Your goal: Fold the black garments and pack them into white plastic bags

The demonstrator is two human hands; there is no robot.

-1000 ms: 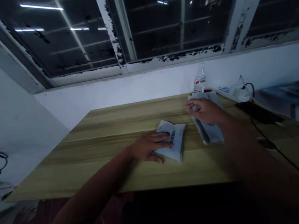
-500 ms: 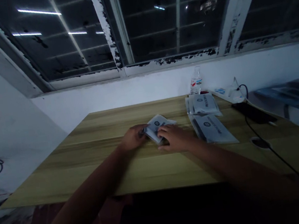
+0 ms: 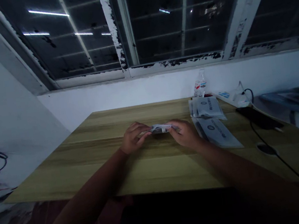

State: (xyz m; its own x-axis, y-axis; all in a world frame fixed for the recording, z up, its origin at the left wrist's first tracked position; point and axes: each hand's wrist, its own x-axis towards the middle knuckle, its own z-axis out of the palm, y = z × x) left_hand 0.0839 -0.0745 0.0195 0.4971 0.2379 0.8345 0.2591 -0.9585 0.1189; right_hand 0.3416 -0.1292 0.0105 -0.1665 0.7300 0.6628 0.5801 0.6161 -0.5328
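Between my two hands is a whitish plastic pouch (image 3: 160,127), seen nearly edge-on just above the wooden table (image 3: 89,160). The fingers and thumb of my left hand (image 3: 135,137) pinch its left end. My right hand (image 3: 184,133) grips the right end the same way. Something small and pale shows at the pouch's near edge, too small to name. To the right of my right hand lie similar printed pouches, one flat pouch (image 3: 216,131) in front and a small stack of pouches (image 3: 206,107) behind it.
A clear plastic bottle (image 3: 199,83) stands against the wall. Right of the pouches are a white power strip (image 3: 234,98), a black phone (image 3: 259,117) and a black cable (image 3: 281,159) running past a round table hole (image 3: 266,149). A bluish object (image 3: 297,101) sits at the far right.
The pouch was lying tilted with its printed face up, my right hand over it. Now it is turned edge-on, and both hands hold its ends. The view has shifted slightly left.
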